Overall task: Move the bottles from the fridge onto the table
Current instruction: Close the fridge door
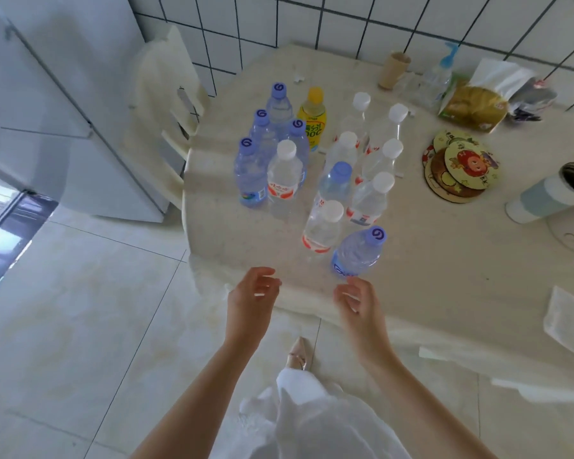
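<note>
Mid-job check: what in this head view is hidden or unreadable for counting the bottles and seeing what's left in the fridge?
- Fridge interior: head view shows only its closed outside, cut by the left edge.
- Clear bottles at the back: they overlap, so the count is uncertain.
- Yellow bottle label: too blurred to read.
- Both hands, left and right, hold nothing.

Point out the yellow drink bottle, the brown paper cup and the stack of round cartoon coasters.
yellow drink bottle (312, 122): head view, on its yellow label.
brown paper cup (392, 71): head view, on its side wall.
stack of round cartoon coasters (470, 163): head view, on the top coaster's face.
</note>
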Demonstrator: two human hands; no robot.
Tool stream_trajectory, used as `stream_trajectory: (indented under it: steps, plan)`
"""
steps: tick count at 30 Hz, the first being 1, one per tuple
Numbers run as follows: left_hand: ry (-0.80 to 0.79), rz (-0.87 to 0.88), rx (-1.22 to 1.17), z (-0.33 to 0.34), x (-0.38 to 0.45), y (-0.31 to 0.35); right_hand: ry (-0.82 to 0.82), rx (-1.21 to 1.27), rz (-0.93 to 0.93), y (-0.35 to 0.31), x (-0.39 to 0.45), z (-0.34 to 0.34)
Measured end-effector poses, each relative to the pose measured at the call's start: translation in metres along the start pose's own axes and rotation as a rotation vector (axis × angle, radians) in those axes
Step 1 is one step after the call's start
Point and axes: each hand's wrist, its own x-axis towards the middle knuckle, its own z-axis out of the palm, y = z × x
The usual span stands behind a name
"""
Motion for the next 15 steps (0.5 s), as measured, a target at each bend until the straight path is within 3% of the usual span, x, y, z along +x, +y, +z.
stream_trajectory:
  steps: [15]
  plan:
    - [0.364,0.009,-0.128,-0.239,-0.113,-0.064,-0.263,-0.086,-0.263,-0.08,-0.162,0.169]
